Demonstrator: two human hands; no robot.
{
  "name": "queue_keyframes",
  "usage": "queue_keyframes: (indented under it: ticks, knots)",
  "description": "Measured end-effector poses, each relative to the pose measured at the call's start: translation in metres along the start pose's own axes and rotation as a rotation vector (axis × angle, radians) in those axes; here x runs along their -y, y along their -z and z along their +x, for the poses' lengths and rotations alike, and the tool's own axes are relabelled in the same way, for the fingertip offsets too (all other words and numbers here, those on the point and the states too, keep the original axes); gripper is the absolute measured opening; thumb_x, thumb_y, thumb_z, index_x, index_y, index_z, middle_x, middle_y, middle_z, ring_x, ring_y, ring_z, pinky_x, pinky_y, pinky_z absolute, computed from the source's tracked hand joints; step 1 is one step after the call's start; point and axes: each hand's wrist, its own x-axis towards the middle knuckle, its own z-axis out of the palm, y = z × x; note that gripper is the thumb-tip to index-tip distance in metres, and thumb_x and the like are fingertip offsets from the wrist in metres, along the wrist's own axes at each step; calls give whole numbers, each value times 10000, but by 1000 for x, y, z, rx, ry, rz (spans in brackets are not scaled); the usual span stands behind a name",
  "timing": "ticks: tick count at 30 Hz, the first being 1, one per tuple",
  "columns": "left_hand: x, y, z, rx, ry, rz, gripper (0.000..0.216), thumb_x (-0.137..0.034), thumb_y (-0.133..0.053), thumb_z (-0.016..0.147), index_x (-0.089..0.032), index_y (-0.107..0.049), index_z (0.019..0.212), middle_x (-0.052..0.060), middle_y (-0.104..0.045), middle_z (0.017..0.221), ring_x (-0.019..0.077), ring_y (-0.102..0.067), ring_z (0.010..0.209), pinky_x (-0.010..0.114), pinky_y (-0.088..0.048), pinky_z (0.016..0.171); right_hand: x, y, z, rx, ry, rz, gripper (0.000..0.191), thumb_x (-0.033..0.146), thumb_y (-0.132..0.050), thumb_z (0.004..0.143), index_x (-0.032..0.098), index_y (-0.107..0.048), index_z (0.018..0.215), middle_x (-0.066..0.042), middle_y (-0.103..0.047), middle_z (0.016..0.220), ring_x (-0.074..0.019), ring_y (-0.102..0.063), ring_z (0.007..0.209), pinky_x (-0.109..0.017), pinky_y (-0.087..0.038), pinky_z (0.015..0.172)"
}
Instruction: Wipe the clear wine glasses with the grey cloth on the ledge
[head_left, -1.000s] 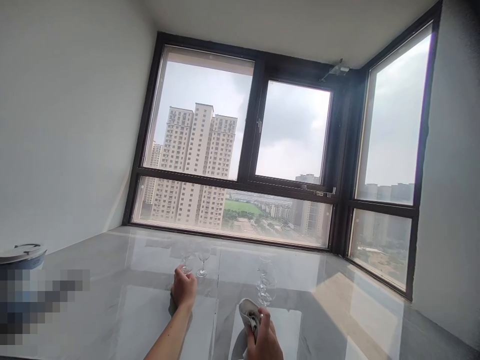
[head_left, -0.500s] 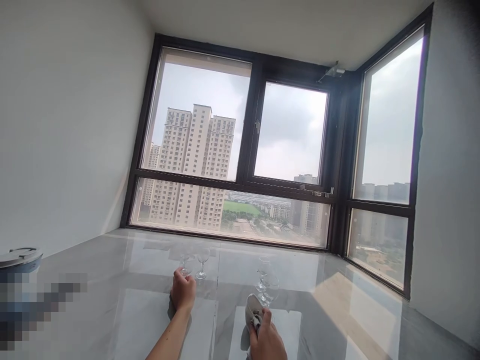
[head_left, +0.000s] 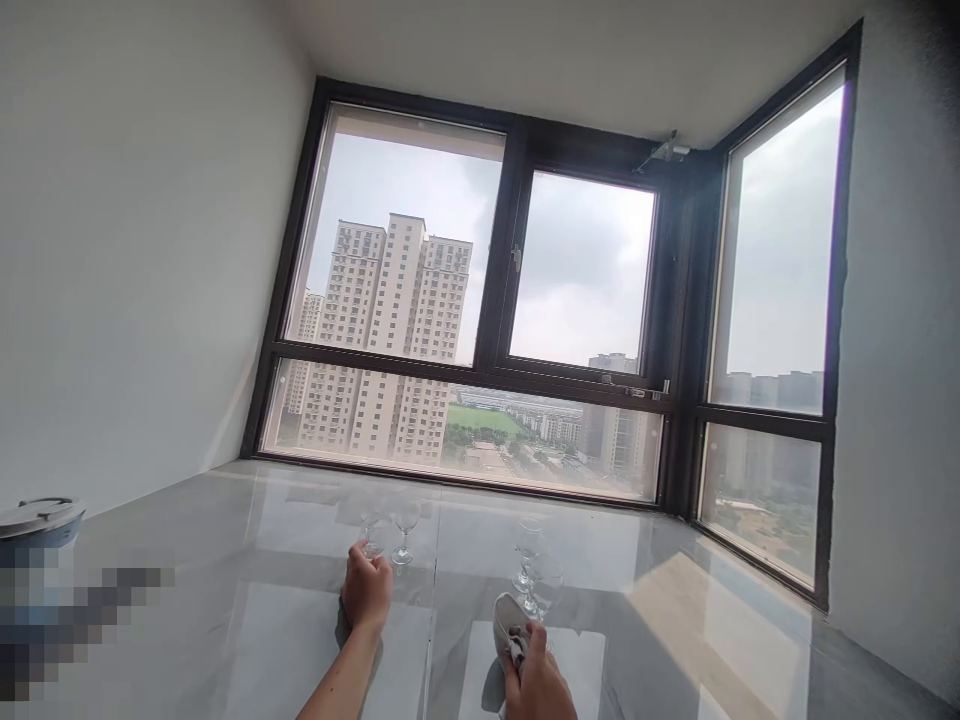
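Observation:
My left hand (head_left: 367, 588) is closed at the base of a clear stemmed glass (head_left: 373, 528), its fingers hiding the lower part. Just right of it, apart from the hand, a second stemmed glass (head_left: 406, 530) stands upright. My right hand (head_left: 536, 675) is closed on a bunched, pale grey cloth (head_left: 510, 620). Beyond the cloth stand two more clear glasses, one farther back (head_left: 528, 545) and a nearer one (head_left: 545, 578), overlapping in view. Whether the cloth touches the nearer glass, I cannot tell.
Glossy grey marble-look slabs (head_left: 285, 560) form the sill, with a seam down the middle. Dark-framed windows (head_left: 480, 375) rise behind and to the right. At the left edge stands a lidded bucket (head_left: 41, 520), partly blurred out. Walls flank both sides.
The view has shifted very slightly, so the window sits a little lower. Both hands keep their holds and have barely moved; the glasses stay in place.

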Motion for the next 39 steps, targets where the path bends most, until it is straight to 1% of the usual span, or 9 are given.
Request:
queue_keyframes:
  ticks: [4,8,12,17,20,26,30,34,39]
  knots:
    - [-3,1,-6,46,-40,13,363,-190,-405,903,-201,-484,1257,122,-647,1278,253,-653,1106,314,-473,812,25,-2,-2,-3,108,133,412,196,-415,822,213,-496,1225,-129,-698,1140,-254,-680,1037,-319,-509,824]
    - [-5,0,-11,122,-155,11,357,-133,-437,886,-204,-542,1220,99,-698,1200,225,-666,1070,284,-465,840,69,-16,8,-82,144,343,409,267,-451,842,208,-474,1246,-127,-655,1234,-265,-650,1121,-358,-510,918]
    - [-3,-4,-13,159,-301,-35,409,-151,-474,914,-196,-562,1311,97,-728,1167,210,-675,1075,264,-466,876,98,-31,12,-79,214,361,505,182,-478,766,206,-468,1271,-126,-627,1280,-277,-634,1157,-377,-521,922]
    - [-5,-4,-22,303,-432,-56,397,-214,-526,917,-219,-639,1297,91,-753,1120,225,-693,1010,297,-470,871,97,-34,2,-9,342,343,633,75,-482,656,218,-450,1273,-108,-647,1240,-242,-643,1125,-358,-515,941]
    - [-14,4,-34,368,-582,22,379,-204,-534,903,-216,-684,1250,108,-748,1117,243,-679,1008,330,-461,888,96,-30,1,-76,330,341,592,80,-453,710,195,-420,1290,-129,-643,1228,-239,-646,1112,-366,-521,925]
    - [-32,19,-53,472,-890,196,422,-79,-474,840,-260,-756,1095,95,-728,896,265,-639,940,410,-393,956,93,-27,11,-183,247,182,477,135,-406,825,199,-430,1297,-136,-653,1191,-269,-668,1031,-361,-527,773]
    - [-33,18,-55,490,-956,206,358,-67,-500,819,-228,-758,1007,102,-712,886,265,-604,939,432,-350,989,90,-23,14,-276,197,162,405,179,-420,853,201,-471,1255,-133,-659,1186,-264,-668,1023,-332,-504,740]
    - [-30,15,-55,525,-943,168,243,-88,-576,791,-221,-755,887,86,-697,843,258,-585,923,413,-352,977,89,-20,15,-305,144,198,375,232,-422,880,191,-475,1249,-145,-663,1190,-275,-657,1065,-332,-495,764]
    - [-25,10,-49,522,-887,33,304,-113,-582,787,-257,-778,969,61,-696,803,242,-573,905,387,-379,951,89,-15,17,-306,58,210,363,295,-403,910,203,-481,1252,-139,-660,1217,-289,-652,1073,-338,-486,748]
